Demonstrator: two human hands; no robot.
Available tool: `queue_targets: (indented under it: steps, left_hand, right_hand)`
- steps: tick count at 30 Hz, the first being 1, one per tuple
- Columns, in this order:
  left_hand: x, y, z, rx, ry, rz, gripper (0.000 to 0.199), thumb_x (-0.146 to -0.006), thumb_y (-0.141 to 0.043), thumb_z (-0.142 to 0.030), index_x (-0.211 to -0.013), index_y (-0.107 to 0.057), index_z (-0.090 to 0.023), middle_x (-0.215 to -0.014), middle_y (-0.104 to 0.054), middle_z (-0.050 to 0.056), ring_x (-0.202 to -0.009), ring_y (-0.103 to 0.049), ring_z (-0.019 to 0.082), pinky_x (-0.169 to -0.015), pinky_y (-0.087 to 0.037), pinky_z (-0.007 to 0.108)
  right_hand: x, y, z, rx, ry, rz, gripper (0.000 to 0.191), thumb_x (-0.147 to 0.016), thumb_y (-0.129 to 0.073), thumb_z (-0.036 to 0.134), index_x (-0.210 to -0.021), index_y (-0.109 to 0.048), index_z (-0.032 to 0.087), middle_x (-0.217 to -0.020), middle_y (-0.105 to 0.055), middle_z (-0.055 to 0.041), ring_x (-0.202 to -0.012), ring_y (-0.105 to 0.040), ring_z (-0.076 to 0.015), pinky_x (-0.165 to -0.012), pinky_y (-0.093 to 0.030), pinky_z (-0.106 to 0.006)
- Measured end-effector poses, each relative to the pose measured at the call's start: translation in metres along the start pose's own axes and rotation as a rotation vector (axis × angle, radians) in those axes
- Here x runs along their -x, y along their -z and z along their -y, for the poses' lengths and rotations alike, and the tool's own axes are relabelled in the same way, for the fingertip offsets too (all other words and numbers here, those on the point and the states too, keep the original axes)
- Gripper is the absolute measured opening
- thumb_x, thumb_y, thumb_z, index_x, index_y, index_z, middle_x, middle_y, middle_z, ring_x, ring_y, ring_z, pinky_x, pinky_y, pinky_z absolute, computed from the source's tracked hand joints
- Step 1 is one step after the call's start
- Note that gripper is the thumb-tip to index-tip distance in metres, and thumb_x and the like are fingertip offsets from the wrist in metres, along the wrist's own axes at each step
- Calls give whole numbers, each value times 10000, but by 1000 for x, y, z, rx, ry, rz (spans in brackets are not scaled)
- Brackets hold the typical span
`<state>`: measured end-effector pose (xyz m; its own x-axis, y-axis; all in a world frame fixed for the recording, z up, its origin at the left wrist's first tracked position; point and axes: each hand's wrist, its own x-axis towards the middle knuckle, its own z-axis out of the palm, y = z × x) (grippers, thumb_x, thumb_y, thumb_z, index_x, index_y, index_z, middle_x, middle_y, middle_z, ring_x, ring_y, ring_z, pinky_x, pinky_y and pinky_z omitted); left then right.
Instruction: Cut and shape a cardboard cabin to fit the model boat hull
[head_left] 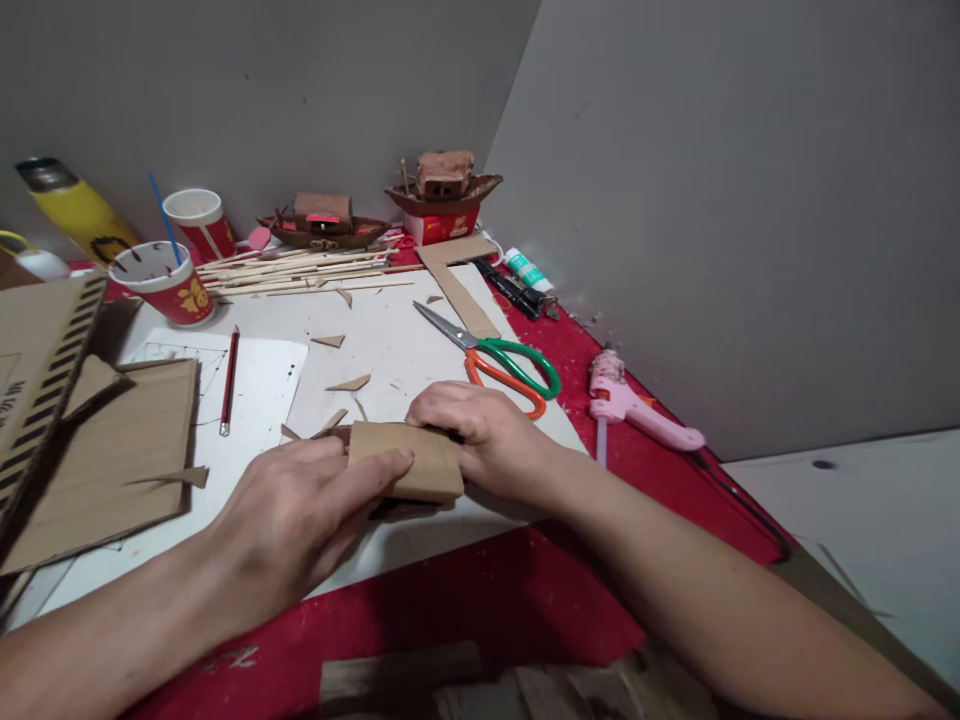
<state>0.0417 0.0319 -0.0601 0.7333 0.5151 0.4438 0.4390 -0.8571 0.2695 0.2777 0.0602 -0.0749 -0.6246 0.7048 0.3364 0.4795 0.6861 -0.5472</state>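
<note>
A bent piece of tan cardboard [424,462] is between my two hands, over a dark brown piece [405,510] that shows only at its edges. My left hand [289,500] grips the left side, thumb pressed on top of the cardboard. At the right end, my right hand [487,430] is closed around the piece with curled fingers; its fingertips are partly hidden. Just beyond lie scissors [487,350] with one green and one orange handle, blades apart. Small cardboard scraps [351,383] are scattered on the white board [390,360].
A pink glue gun [637,405] rests at the right on red cloth [675,500]. Behind are two model boats [326,225], thin wooden sticks [300,265], paper cups [169,290] and a yellow bottle [82,215]. Left are cardboard sheets [127,450] and a red pencil [230,380]. Grey walls enclose the back.
</note>
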Motion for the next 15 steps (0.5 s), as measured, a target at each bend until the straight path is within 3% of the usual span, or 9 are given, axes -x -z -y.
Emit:
queue_targets:
  steps: [7, 15]
  left_hand:
    - [0, 4, -8, -22, 36, -33, 272, -881, -546, -107, -1148, -568, -156, -682, -631, 2, -580, -527, 151, -525, -396, 246]
    - [14, -2, -11, -2, 42, -93, 388, -868, -566, -72, -1244, -519, -155, -782, -675, 34, -665, -560, 168, -564, -426, 258]
  right_hand:
    - [-1, 0, 3, 26, 14, 26, 161, -905, -504, 102, -823, -627, 167, -811, -660, -74, -771, -593, -190, -708, -463, -295]
    - [1, -1, 4, 44, 39, 20, 163, -891, -519, 78, -907, -661, 157, -870, -687, -99, -845, -620, -226, -765, -491, -339]
